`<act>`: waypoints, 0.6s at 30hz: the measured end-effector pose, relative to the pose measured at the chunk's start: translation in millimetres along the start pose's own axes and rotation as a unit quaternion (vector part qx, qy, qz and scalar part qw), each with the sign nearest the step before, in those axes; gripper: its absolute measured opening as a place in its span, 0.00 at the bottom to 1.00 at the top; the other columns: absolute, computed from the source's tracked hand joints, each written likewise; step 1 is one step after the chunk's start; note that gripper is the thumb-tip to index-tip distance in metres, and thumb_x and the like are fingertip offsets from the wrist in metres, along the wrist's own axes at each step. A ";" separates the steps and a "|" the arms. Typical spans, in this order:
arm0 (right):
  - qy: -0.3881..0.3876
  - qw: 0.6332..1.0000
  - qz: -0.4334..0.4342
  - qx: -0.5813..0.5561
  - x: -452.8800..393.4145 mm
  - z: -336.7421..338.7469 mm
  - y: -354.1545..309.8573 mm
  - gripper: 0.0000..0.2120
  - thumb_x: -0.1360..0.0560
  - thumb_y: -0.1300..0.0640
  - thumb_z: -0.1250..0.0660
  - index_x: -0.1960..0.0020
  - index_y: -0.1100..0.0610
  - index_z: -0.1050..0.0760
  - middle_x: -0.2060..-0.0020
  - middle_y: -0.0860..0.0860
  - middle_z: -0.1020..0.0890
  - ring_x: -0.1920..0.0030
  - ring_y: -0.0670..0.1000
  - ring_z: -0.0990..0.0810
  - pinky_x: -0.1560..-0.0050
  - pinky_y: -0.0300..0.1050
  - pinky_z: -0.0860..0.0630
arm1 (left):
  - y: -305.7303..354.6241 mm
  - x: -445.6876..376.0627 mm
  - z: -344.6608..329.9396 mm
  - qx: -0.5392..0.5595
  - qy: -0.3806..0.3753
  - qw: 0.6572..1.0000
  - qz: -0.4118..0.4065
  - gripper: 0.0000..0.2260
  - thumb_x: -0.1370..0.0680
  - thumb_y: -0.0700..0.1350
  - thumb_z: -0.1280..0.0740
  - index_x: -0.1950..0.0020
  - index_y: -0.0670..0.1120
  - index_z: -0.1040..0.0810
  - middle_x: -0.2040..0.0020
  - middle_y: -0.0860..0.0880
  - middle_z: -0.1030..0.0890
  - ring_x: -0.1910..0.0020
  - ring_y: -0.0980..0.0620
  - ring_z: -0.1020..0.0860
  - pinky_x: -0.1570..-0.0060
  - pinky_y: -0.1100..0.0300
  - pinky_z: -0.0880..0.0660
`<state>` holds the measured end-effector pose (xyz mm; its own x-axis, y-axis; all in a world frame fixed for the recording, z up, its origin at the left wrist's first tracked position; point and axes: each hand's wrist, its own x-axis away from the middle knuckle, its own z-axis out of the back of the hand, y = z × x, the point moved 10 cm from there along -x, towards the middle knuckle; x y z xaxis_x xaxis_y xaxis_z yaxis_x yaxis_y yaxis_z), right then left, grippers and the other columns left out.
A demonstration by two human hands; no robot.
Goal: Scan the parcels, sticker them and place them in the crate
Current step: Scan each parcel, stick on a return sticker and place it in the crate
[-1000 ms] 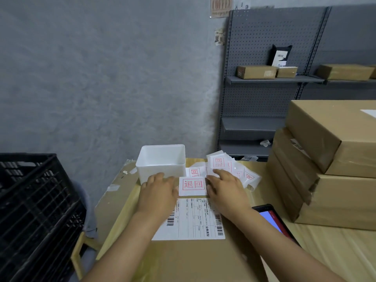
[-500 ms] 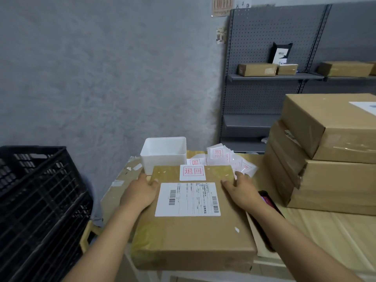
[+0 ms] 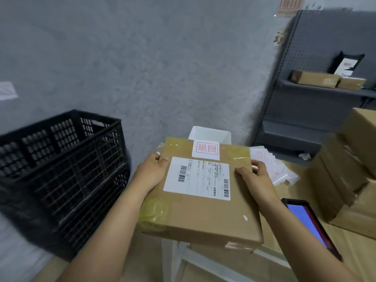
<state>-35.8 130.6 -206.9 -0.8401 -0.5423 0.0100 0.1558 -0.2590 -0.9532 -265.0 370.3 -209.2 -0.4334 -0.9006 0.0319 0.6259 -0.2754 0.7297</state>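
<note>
Parcel (image 3: 203, 202): flat brown cardboard box, clear tape shiny across the far end and at the near left corner, small white fleck on top near the right edge. White shipping label (image 3: 198, 178) with barcodes sits on its top face; just beyond it a white sticker (image 3: 206, 150) with red characters in a red frame, at the far edge. You hold the parcel in the air, centre of view, over the near left edge of the wooden table (image 3: 291, 239), top face tilted a bit toward you.

Your left hand (image 3: 151, 173) grips the parcel's left edge, thumb on top by the label corner, fingers curled round the side. Your right hand (image 3: 254, 178) grips the right edge, thumb lying on top next to the label, fingers wrapped over the side.

Black plastic crate (image 3: 61, 171) stands to the left, lattice walls, well apart from the parcel; its inside is hard to make out. White tub (image 3: 210, 133) sits just behind the parcel. Loose stickers (image 3: 272, 165) are piled on the table right of your right hand. Scanner device (image 3: 309, 220) with a blue screen lies near right, beside your forearm. Stacked cardboard boxes (image 3: 350, 176) at far right; grey pegboard shelving (image 3: 317, 88) behind carries more small boxes.
</note>
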 end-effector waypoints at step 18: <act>-0.100 0.988 0.065 -0.101 18.0 -382.1 -153.8 0.14 0.26 0.58 0.34 0.53 0.38 0.30 0.58 0.35 0.23 0.59 0.40 0.20 0.64 0.38 0.27 | -214.1 -120.6 289.0 0.027 0.103 0.993 0.048 0.18 0.21 0.53 0.41 0.36 0.44 0.32 0.44 0.45 0.22 0.52 0.46 0.25 0.58 0.56 0.32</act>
<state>-273.4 466.1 -175.6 -0.6975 -0.7124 -0.0770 0.1319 -0.0220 -0.9910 -534.2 635.0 -171.9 -0.2283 -0.9730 -0.0323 0.6207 -0.1711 0.7652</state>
